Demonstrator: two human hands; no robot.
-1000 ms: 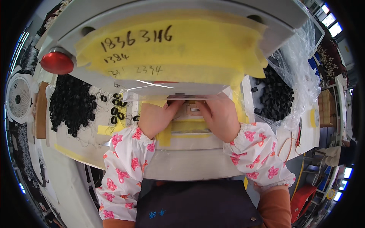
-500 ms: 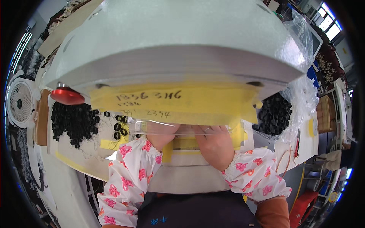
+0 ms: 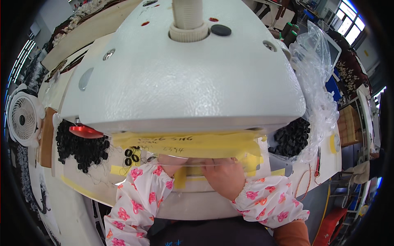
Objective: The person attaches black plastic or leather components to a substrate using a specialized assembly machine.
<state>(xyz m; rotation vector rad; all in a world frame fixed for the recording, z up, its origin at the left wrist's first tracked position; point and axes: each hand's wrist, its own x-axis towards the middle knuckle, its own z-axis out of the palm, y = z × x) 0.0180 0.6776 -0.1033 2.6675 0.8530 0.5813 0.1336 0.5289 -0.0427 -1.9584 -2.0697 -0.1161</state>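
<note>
A large white machine head point(image 3: 184, 90), apparently a sewing machine's, fills the middle of the view. Yellow tape point(image 3: 188, 149) with handwriting hangs along its lower front, by a clear guard. Both my hands reach beneath it. Of my left hand point(image 3: 171, 165), only the back and wrist show; its fingers are hidden. My right hand point(image 3: 225, 178) lies palm down on the work surface, fingers bent together and their tips covered; whatever they hold is out of sight. Left of my hands lie a few small black rings point(image 3: 130, 157) with loose threads.
Black pieces are heaped at left point(image 3: 82, 145) and black rings at right point(image 3: 290, 139). A red knob point(image 3: 86, 131) juts from the machine's left. Clear plastic sheeting point(image 3: 314, 78), a yellow tape roll point(image 3: 335, 143) and a red-handled tool point(image 3: 317, 170) lie right. A white fan point(image 3: 24, 119) stands far left.
The view has shifted, showing more of the machine's top and lowering the guard and hands in the picture. My right hand sits slightly further left. Both hands stay under the guard.
</note>
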